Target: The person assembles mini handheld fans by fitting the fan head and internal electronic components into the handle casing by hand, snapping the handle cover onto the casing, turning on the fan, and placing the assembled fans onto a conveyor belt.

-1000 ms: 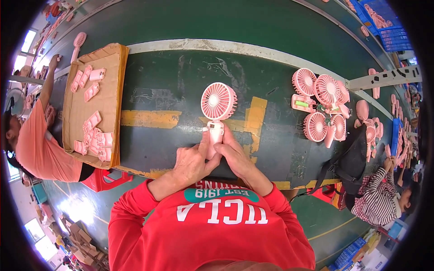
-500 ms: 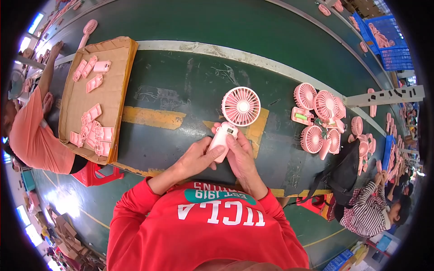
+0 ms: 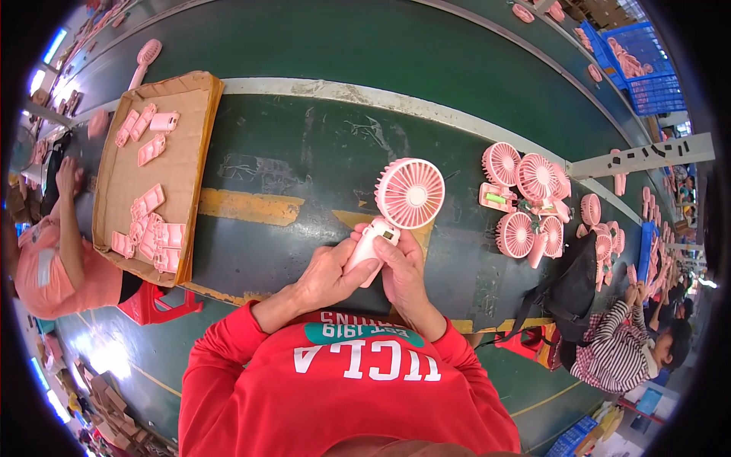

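Note:
A pink handheld fan (image 3: 411, 193) with a round slatted head is held over the near side of the bench, its head pointing away from me. My left hand (image 3: 329, 268) wraps the pale pink handle from the left, thumb lying along it. On the other side, my right hand (image 3: 403, 274) grips the same handle, its thumb near a small dark window at the handle's upper end. Fingers of both hands are partly hidden behind the handle.
To the left lies a shallow cardboard tray (image 3: 199, 160) with several pink casing pieces (image 3: 162, 236). Several pink fans (image 3: 515, 233) cluster at the right, near a black bag (image 3: 572, 282) and a metal bracket (image 3: 640, 158). Co-workers sit at both sides; a blue crate (image 3: 656, 93) stands far right.
The fan has tilted slightly, its head now turned a little to the right, while both hands keep hold. At the left, the co-worker's arms have moved.

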The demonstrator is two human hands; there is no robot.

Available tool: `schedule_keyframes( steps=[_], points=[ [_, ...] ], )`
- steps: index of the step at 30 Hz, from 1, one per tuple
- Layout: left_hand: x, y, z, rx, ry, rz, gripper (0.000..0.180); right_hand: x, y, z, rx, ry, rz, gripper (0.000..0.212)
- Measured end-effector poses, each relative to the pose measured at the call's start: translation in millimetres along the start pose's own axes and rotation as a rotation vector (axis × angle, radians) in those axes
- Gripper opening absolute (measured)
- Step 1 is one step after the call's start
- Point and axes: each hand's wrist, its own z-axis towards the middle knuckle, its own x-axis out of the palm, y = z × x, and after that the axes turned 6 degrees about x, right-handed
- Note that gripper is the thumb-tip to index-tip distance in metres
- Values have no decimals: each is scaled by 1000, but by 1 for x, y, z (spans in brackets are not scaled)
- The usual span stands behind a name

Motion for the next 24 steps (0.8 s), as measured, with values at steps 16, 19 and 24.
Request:
schedule_keyframes(
  steps=[16,19,24],
  points=[
    [-124,55,196,11,-461,611,37,-114,123,68,-909,-959,-1746,49],
    [-130,76,232,12,-527,739,48,-127,117,89,-776,-1115,-1915,57],
    [-81,66,229,310,-350,667,40,-116,92,96,-791,-958,-1862,56]
  ],
)
